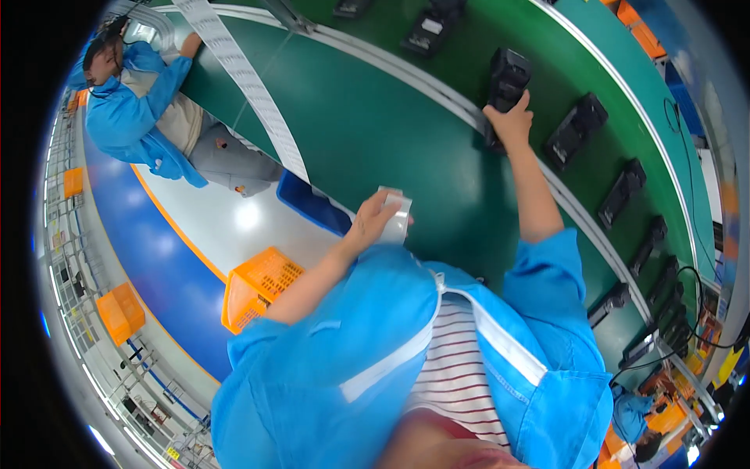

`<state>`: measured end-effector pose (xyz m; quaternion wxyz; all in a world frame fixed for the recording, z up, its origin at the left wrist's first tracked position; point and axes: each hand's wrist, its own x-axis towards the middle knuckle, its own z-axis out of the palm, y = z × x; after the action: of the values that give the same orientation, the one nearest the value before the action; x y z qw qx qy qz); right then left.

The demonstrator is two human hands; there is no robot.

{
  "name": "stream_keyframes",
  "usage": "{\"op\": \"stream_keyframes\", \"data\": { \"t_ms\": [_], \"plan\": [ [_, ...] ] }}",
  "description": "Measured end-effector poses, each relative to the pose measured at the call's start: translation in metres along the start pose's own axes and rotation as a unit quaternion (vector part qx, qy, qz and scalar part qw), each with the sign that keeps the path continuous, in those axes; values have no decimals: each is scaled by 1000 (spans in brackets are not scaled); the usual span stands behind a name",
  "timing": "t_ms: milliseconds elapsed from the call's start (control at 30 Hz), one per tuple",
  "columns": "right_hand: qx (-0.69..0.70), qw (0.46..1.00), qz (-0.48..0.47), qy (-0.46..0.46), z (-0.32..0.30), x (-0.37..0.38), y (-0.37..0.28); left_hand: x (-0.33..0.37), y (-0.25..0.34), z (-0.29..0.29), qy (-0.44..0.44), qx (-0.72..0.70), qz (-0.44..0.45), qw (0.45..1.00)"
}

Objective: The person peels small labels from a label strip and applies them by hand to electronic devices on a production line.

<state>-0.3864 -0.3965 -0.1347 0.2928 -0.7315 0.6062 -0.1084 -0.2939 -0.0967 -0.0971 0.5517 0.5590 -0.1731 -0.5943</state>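
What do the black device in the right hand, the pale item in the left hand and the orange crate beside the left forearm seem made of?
Black device: probably hard, mostly matte plastic; angular edges.
Pale item: perhaps glossy film or coated paper, given its shine.
Orange crate: likely smooth plastic; perforated wall.

Black device [508, 76] in right hand [512, 123], whitish piece [399, 219] in left hand [370, 223]

The black device [509, 72] is hidden (only partly) by the right hand [512, 125]. Ahead-left of that hand, another device [349, 7] is cropped above.
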Motion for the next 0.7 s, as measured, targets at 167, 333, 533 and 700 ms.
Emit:
{"op": "stream_keyframes", "data": {
  "t_ms": [167, 333, 533, 700],
  "plan": [
    [28, 998, -14, -47, -11, -156, 28, 4, 7, 29, -41, 34, -43, 998],
    [-11, 998, 32, -44, -5, -205, 45, 10, 1, 50, -129, 121, -28, 984],
    [-148, 973, -147, 94, -38, -211, 49, -3, 5, 57, -190, 229, 64, 953],
    [421, 880, -105, -194, -35, -211, 44, -8, 0, 64, -220, 217, 75, 948]
  ]
}}
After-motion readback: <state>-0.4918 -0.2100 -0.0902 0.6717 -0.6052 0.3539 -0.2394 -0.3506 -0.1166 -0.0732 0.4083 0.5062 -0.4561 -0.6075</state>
